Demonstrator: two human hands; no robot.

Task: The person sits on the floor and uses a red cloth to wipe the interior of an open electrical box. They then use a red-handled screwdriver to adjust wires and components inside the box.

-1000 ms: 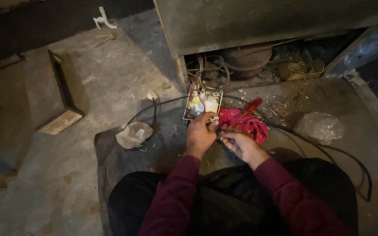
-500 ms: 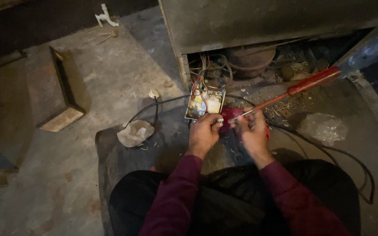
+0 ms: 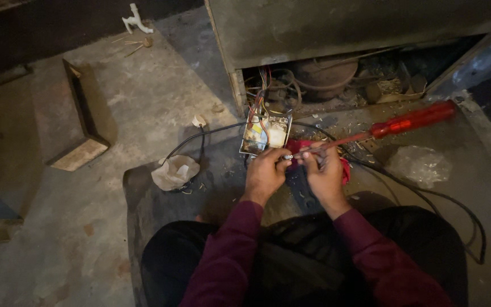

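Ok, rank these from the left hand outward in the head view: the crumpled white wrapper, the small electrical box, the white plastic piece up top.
1. Small electrical box, just above the left hand.
2. Crumpled white wrapper, to its left.
3. White plastic piece, far upper left.

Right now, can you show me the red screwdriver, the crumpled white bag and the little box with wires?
red screwdriver [image 3: 413, 119], head view, on its red handle.
crumpled white bag [image 3: 175, 171], head view, its middle.
little box with wires [image 3: 266, 134], head view, on its pale front.
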